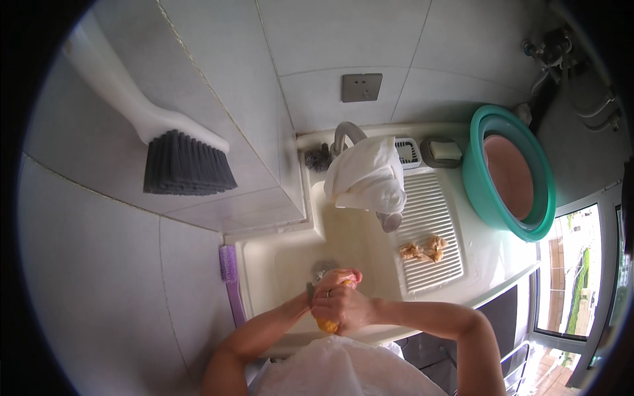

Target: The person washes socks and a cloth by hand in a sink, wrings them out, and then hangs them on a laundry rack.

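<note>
Both hands meet over the near edge of a cream laundry sink. My right hand, with a ring on one finger, closes around a wet yellow-orange cloth. Just beyond it my left hand grips the same cloth, which bulges out on both sides of the fists; a dark band circles that wrist. Behind the hands lies the sink drain, partly hidden. A crumpled tan cloth rests on the ribbed washboard to the right. White fabric drapes over the faucet.
Nested green basins with a pink one stand at the right. Soap sits in a dish near the wall. A purple brush leans left of the sink; a white-handled brush is at upper left. A scouring pad lies by the faucet.
</note>
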The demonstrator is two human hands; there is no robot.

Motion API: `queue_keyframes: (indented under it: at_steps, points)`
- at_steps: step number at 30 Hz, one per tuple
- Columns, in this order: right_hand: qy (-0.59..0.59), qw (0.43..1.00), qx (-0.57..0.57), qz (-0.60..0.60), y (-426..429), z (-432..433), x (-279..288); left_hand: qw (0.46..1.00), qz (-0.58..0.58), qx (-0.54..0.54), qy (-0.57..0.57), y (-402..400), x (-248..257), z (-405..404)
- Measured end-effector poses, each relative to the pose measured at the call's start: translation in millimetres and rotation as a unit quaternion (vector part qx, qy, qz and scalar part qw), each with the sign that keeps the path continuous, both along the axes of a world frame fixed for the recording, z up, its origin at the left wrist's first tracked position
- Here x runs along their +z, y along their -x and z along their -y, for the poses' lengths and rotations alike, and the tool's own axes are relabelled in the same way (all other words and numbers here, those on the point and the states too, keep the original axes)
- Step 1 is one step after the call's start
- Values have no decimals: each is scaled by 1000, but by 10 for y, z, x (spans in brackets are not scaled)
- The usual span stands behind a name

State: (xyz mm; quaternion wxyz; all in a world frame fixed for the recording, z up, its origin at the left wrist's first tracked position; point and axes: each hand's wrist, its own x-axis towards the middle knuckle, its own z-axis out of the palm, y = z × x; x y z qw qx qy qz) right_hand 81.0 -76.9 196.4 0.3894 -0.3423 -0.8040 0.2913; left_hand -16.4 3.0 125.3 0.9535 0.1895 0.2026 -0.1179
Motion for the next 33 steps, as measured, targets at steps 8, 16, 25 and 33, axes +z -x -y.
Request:
queue_keyframes:
  at_steps: [8,16,25,33]
  points:
    - [-53,963,-245,-95,-251,16,-165,981,-20,193,-1,124,-88,-1]
    - [337,619,-469,-532,-212,348,-349,794,-34,324,-513,110,355,52]
    - [425,266,-133,-855,-136,420,-474,375,335,158,-850,2,703,496]
    - [84,589,-388,-704,-73,474,252,858,23,394,-329,19,947,402]
